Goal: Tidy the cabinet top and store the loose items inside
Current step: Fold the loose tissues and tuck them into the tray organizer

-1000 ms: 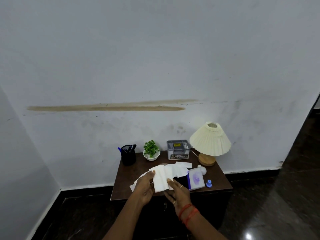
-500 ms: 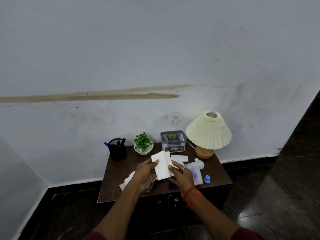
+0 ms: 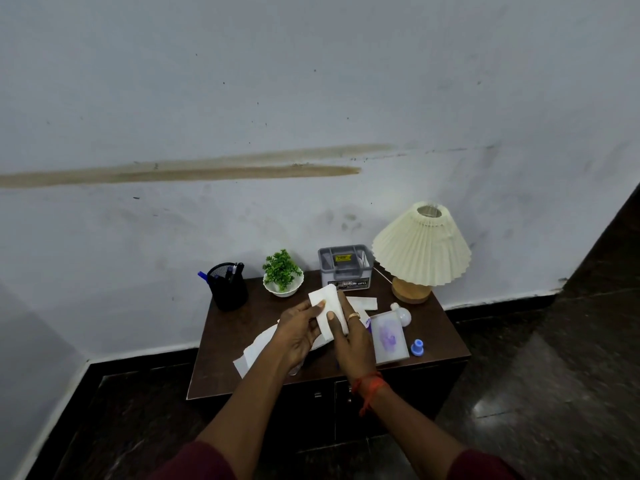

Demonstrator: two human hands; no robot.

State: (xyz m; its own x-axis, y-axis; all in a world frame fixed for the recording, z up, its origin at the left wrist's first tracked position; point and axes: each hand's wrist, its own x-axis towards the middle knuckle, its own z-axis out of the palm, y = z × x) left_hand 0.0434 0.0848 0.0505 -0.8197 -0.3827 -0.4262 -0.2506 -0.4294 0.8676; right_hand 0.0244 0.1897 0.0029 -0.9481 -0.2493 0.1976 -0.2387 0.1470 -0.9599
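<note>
Over the dark brown cabinet top (image 3: 242, 327) both my hands hold a folded white tissue (image 3: 327, 308) upright. My left hand (image 3: 299, 336) pinches its left edge with the thumb on top. My right hand (image 3: 353, 337) grips its right side, thumb on the front. More white tissue (image 3: 258, 348) lies flat under my left wrist. A small white paper (image 3: 363, 303) lies behind my hands. To the right lie a white pack with a purple print (image 3: 389, 337), a white bottle (image 3: 401, 313) and a blue cap (image 3: 418, 348).
Along the wall stand a black mesh pen holder (image 3: 227, 287), a small green plant in a white bowl (image 3: 282, 275), a grey organiser box (image 3: 346, 271) and a pleated cream lamp (image 3: 420, 247). The cabinet doors (image 3: 346, 410) below are shut. Dark glossy floor surrounds the cabinet.
The tissue has been lifted off the cabinet top and folded narrower between both hands. The view has moved closer to the cabinet.
</note>
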